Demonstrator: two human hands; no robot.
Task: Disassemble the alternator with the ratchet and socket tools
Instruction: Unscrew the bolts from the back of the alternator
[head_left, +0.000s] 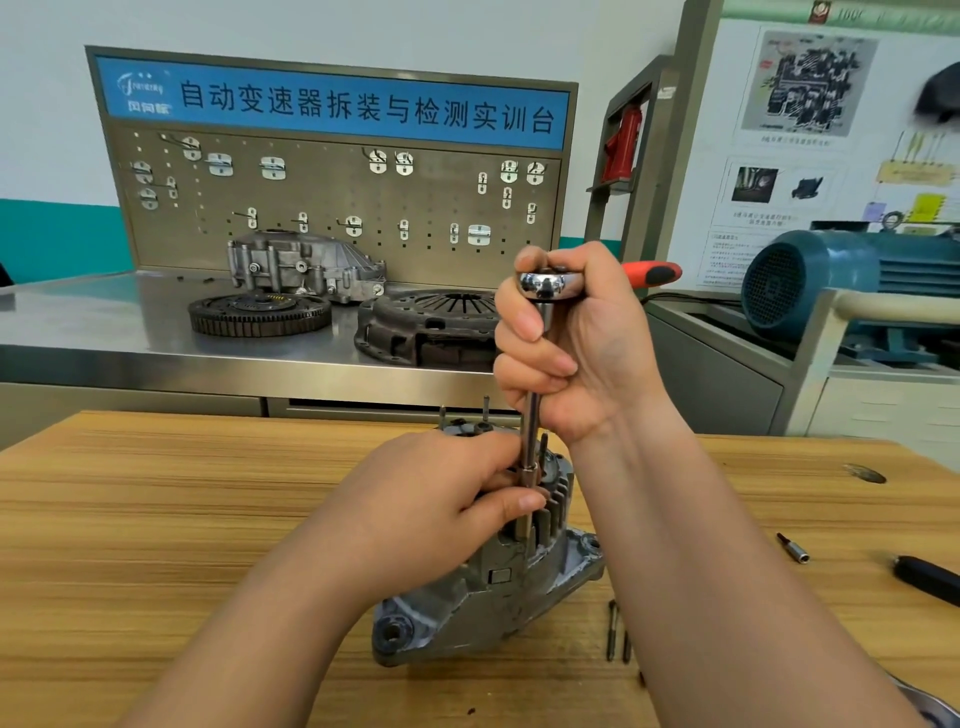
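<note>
Gripping the ratchet (545, 285) up high, my right hand (566, 343) is clenched around its chrome head and the top of the extension bar (531, 431), while the red and black handle sticks out to the right behind my knuckles. The bar runs straight down to the alternator (498, 597), which stands on the wooden counter (156, 519) right in front of me, finned end up and mounting lugs towards me. My left hand (447, 499) pinches the lower end of the bar between thumb and fingertips, just where the socket (529, 475) meets the top of the housing. My thumb hides the tip, so I cannot tell whether the socket is seated on a fastener.

Two long bolts (613, 629) lie side by side on the counter just to the right of the alternator, beside my right forearm. Further right lie a small bit (795, 548) and a black tool handle (930, 579), well apart from the work.

Behind the wooden counter is a steel counter (78, 332) carrying a toothed flywheel (260, 312), a clutch cover (431, 327) and a grey cast housing (306, 265), with a pegboard (332, 208) of hooks standing at its back. A blue electric motor (831, 280) sits off to the right.
</note>
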